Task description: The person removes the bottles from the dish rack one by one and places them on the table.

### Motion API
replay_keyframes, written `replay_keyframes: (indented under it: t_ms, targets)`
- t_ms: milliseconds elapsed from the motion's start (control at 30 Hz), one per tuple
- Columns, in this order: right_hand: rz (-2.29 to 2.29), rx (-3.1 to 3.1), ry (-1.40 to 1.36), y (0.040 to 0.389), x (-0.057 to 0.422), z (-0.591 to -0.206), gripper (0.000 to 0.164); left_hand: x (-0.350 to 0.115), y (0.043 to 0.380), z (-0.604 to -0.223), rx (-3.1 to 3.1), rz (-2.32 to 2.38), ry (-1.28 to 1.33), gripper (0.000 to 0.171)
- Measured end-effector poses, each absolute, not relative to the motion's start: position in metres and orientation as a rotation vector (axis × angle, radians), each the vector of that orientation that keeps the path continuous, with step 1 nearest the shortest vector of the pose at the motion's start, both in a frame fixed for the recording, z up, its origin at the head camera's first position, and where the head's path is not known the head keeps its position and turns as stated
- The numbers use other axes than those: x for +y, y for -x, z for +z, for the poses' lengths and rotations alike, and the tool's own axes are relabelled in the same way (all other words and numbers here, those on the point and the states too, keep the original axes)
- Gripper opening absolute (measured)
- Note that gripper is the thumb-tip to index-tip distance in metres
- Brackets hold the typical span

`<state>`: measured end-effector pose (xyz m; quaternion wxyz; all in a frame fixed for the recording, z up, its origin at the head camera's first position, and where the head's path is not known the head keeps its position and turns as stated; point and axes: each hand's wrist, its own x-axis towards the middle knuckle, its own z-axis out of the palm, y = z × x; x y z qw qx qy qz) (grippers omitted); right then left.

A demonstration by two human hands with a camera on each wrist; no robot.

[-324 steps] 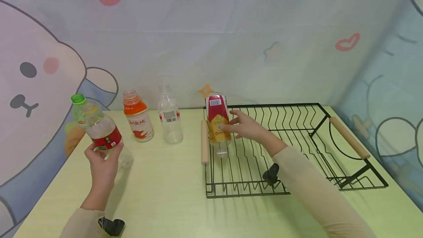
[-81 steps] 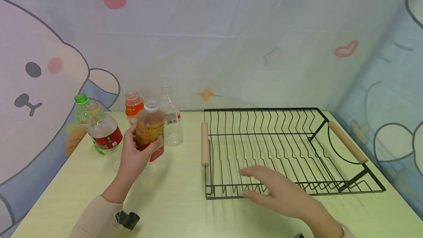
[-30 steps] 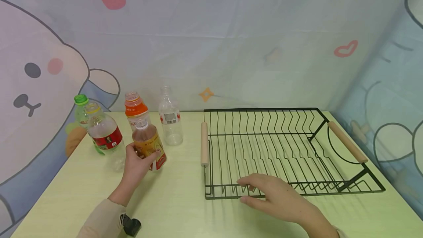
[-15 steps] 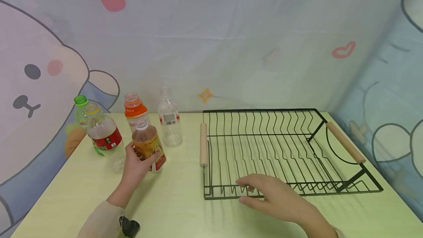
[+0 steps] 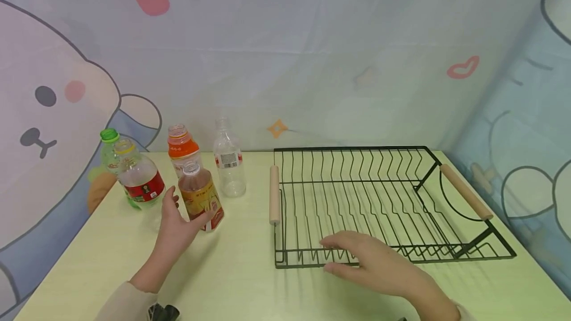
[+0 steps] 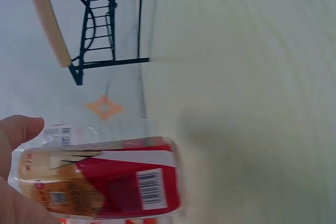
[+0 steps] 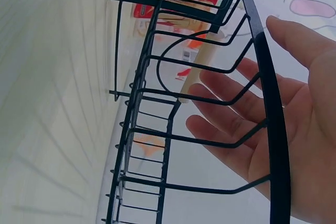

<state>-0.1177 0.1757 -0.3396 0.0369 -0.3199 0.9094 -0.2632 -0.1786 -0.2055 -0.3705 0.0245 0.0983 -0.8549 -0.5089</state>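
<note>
A small plastic drink bottle [image 5: 201, 199] with a yellow and red label stands upright on the table, its neck uncapped. My left hand [image 5: 176, 224] is spread around its near left side, the thumb in front of the label and the fingers off to the left. In the left wrist view the bottle [image 6: 105, 179] lies between the parted thumb and fingers. My right hand [image 5: 379, 266] hovers with loosely bent fingers at the front edge of the black wire dish rack [image 5: 352, 181]. In the right wrist view that hand [image 7: 294, 124] shows behind the rack's bars, holding nothing.
Around the bottle stand a clear bottle with a red label [image 5: 144, 189], a green-necked bottle [image 5: 109, 150], an orange-and-white bottle [image 5: 184, 150] and a clear bottle [image 5: 230, 167]. The rack has wooden handles [image 5: 274, 194] at both sides. A printed cloth [image 5: 312, 63] hangs behind the table.
The yellow-and-red bottle, earlier upside down at the rack in my right hand, went left in my left hand and was set down upright. My left fingers have just come off it.
</note>
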Motion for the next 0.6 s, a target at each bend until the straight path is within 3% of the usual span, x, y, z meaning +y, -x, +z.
replay_keyframes:
  t_ms: [600]
  targets:
    - [-0.615,2.973,1.095,0.138,0.193,-0.286,0.048,-0.186,0.155,-0.296,-2.547,-1.13,0.095,0.097]
